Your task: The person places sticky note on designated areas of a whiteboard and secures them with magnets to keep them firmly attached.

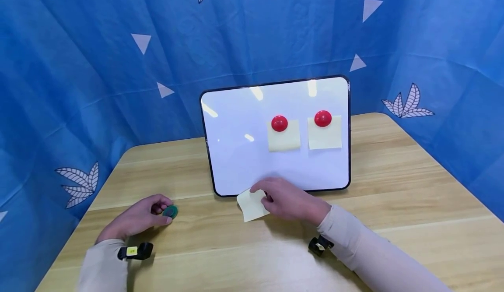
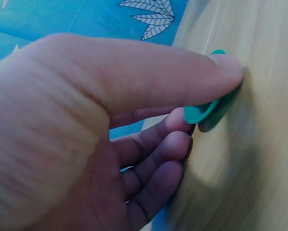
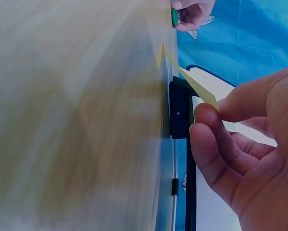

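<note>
Between thumb and fingers, my left hand [image 1: 139, 217] pinches a round green magnet [image 1: 170, 212] just over the table at the left; its dark underside shows in the left wrist view, where the thumb [image 2: 182, 77] covers much of the green rim [image 2: 196, 113]. My right hand [image 1: 285, 199] pinches a pale yellow sticky note [image 1: 252, 206] by one edge, in front of the whiteboard's lower edge. In the right wrist view the note [image 3: 200, 90] slants out from the fingertips. The whiteboard [image 1: 240, 152] leans upright behind it.
On the board's right half, two red round magnets [image 1: 279, 123] sit over two pale yellow notes [image 1: 324, 138]. The board has a black frame and a black foot [image 3: 180, 108] low down. Blue curtain [image 1: 256, 29] surrounds the wooden table [image 1: 220, 257].
</note>
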`<state>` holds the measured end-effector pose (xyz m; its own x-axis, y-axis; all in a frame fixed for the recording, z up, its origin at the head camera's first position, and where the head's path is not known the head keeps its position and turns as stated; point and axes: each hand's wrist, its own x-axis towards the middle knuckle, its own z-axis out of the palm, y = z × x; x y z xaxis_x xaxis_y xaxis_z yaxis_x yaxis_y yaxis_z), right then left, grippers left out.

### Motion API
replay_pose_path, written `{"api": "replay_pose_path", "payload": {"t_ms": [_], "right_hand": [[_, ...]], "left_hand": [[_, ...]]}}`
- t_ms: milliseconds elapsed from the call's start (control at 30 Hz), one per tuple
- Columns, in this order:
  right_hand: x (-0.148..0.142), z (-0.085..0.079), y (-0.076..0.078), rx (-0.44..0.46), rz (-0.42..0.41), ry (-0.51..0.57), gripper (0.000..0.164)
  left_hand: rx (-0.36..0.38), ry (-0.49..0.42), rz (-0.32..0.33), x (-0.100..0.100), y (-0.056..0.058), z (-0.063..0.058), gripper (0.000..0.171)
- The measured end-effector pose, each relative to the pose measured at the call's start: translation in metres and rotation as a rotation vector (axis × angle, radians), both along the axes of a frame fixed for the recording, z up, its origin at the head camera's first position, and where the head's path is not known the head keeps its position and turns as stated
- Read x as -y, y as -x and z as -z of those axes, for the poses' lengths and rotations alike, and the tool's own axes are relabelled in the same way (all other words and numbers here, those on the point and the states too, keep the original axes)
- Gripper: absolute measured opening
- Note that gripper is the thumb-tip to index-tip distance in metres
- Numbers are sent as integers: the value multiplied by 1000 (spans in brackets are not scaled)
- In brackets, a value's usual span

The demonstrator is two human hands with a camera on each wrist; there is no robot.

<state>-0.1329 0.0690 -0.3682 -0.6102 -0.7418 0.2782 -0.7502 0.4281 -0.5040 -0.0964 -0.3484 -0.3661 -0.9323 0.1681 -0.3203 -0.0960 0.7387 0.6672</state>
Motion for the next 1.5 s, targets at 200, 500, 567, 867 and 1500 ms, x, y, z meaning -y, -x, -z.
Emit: {"api": "replay_pose_path", "payload": {"t_ms": [200, 500, 567, 867, 1500], "right_hand": [[0, 1, 0, -1, 10, 14, 32], [0, 0, 0, 10, 8, 14, 32], [-1, 0, 0, 18, 6, 13, 32], [-1, 0, 0, 46, 14, 8, 31], [-1, 1, 2, 7, -2, 17, 31]], "left_hand": [[-20, 34, -38, -3, 2, 4, 48], [-98, 132, -71, -8, 6, 9, 45], [-105, 134, -80, -9, 7, 11, 44], [-184, 181, -77, -15, 11, 14, 44], [-443, 185, -66, -47, 13, 8, 44]]}}
